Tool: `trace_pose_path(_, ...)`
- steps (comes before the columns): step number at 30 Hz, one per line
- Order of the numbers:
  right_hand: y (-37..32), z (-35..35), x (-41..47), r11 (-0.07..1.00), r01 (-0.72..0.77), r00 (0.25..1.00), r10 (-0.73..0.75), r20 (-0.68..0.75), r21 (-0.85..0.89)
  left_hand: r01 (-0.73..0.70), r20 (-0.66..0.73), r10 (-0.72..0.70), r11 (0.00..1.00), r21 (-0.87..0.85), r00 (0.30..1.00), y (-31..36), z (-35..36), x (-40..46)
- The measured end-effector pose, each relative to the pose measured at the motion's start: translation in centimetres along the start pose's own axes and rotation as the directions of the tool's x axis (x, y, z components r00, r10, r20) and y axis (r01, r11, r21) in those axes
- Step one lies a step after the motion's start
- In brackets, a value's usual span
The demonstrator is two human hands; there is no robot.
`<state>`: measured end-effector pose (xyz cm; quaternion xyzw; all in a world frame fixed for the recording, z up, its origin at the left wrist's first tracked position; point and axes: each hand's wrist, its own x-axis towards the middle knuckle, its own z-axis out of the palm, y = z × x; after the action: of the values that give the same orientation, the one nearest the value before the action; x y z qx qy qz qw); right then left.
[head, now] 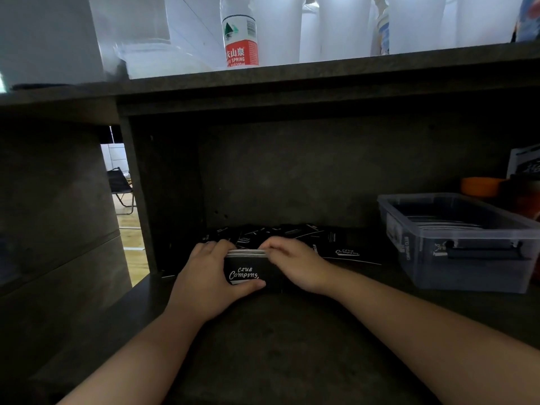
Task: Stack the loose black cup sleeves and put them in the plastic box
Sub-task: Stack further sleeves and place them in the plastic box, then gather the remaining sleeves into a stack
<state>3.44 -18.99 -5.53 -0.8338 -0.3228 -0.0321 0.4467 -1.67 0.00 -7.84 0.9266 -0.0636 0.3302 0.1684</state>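
Observation:
A stack of black cup sleeves (pixel 244 266) printed "Club Camping" stands on edge on the dark shelf, in the middle. My left hand (pixel 209 276) grips the stack, fingers over its top edge and thumb under its front. My right hand (pixel 292 260) holds the stack's right end, fingers curled over the top. Behind and to the right of my hands, several loose black sleeves (pixel 339 247) lie scattered flat. A clear plastic box (pixel 409 258) with sleeves inside sits at the right.
A shelf board (pixel 292 83) hangs low overhead, carrying a water bottle (pixel 240 36) and white cup stacks (pixel 344 24). An orange object (pixel 482 185) stands behind the box. A vertical panel (pixel 137 200) closes the left side; a chair shows beyond it.

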Motion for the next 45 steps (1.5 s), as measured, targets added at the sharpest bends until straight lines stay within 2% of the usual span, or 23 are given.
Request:
trace_pose_path(6,0.1,0.0,-0.2,0.938,0.186,0.982,-0.167,0.087,-0.292,-0.024,0.038,0.026,0.997,-0.075,0.999,-0.2,-0.1,0.0)
trace_pose_path(10,-0.7,0.1,-0.6,0.914,0.149,0.989,-0.130,0.077,-0.376,-0.005,0.031,0.013,0.972,-0.236,0.999,-0.2,-0.5,-0.3)
trace_pose_path(13,-2.1,0.4,-1.0,0.746,0.167,0.986,-0.145,0.088,-0.645,-0.010,0.006,0.012,0.962,-0.274,1.000,-0.3,-0.4,-0.4)
trace_pose_path(16,-4.1,2.4,-1.4,0.617,0.063,0.997,-0.010,0.073,-0.784,-0.018,-0.006,0.017,0.966,-0.259,1.000,-0.1,-0.2,-0.4)
trace_pose_path(18,-5.5,4.3,-1.5,0.590,-0.035,0.995,0.093,0.025,-0.807,-0.006,-0.010,0.004,0.966,-0.260,1.000,-0.1,-0.2,-0.5)
trace_pose_path(21,-6.7,5.7,-1.2,0.581,-0.117,0.989,0.141,-0.042,-0.806,0.017,-0.020,-0.025,0.949,-0.315,0.999,0.1,-0.5,-0.6)
trace_pose_path(24,-7.1,5.5,-1.0,0.633,-0.145,0.988,0.136,-0.075,-0.761,0.067,-0.121,-0.119,0.928,-0.366,0.985,0.2,-0.9,-0.7)
trace_pose_path(26,-7.2,5.0,-1.3,0.665,-0.134,0.990,0.118,-0.074,-0.735,0.135,-0.207,-0.231,0.909,-0.393,0.951,-0.1,-1.3,-0.6)
trace_pose_path(28,-7.1,3.9,-2.1,0.681,-0.117,0.993,0.057,-0.108,-0.722,0.235,-0.220,-0.351,0.875,-0.423,0.910,-0.3,-1.7,-0.6)
trace_pose_path(30,-7.1,1.5,-3.2,0.679,-0.109,0.988,-0.006,-0.154,-0.726,0.297,-0.185,-0.402,0.856,-0.424,0.897,-0.4,-1.8,-0.6)
trace_pose_path(34,-7.5,-6.9,-5.9,0.587,-0.197,0.964,-0.031,-0.266,-0.785,0.306,-0.129,-0.367,0.889,-0.341,0.921,-0.2,-1.5,-0.4)
trace_pose_path(39,-7.6,-17.8,-9.3,0.437,-0.423,0.895,0.063,-0.442,-0.794,0.297,-0.145,-0.360,0.895,-0.334,0.921,-0.8,-1.0,-0.1)
trace_pose_path(45,-5.8,-24.4,-11.6,0.359,-0.494,0.867,0.271,-0.418,-0.792,0.266,-0.163,-0.324,0.916,-0.300,0.932,-1.2,-0.5,0.1)
